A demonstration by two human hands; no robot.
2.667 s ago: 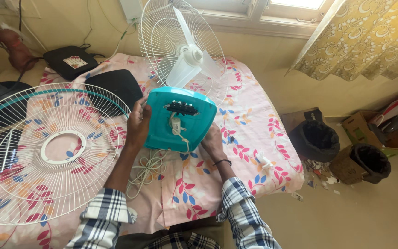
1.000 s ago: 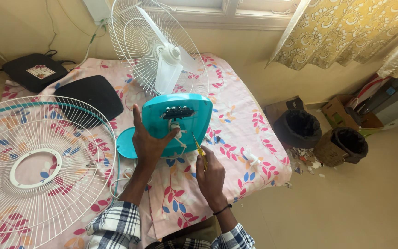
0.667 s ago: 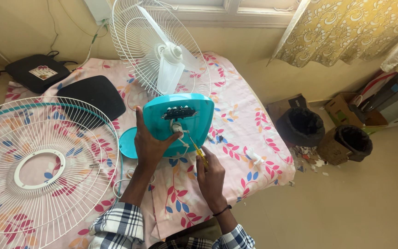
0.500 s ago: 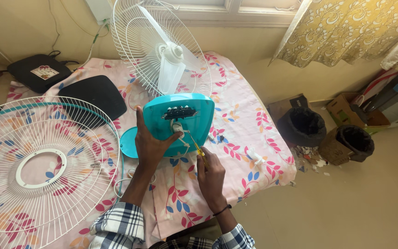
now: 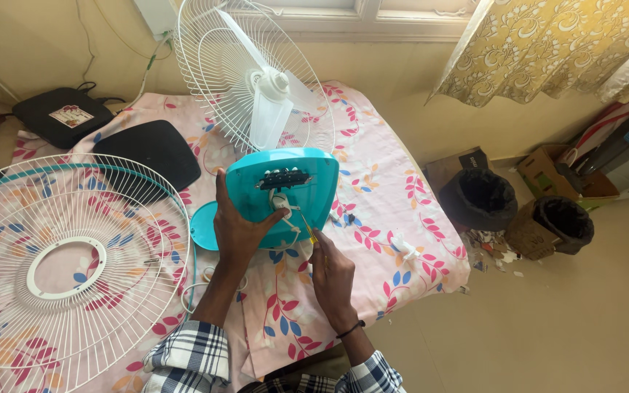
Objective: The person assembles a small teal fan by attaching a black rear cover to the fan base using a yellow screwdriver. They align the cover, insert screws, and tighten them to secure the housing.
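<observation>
Your left hand is spread flat against the back of the teal fan housing, fingers open and wrapped around its left side, with the thumb pressed close to the small white part mounted just under the black switch block. That hand props the housing up on edge on the bed, its back plate facing you.

Your right hand is closed around a yellow-handled screwdriver. The tool's long axis runs from your fist up and to the left, and its tip sits right beside the white part, close to your left thumb. So the work spot lies above and left of your right hand, nearer to the left hand than to the right. Whether the tip is seated in a screw is too small to tell.

The white cord trails down from the housing past your left wrist. The loose front guard lies flat to your left, well apart, and the rear guard with the blades stands up behind the housing.
</observation>
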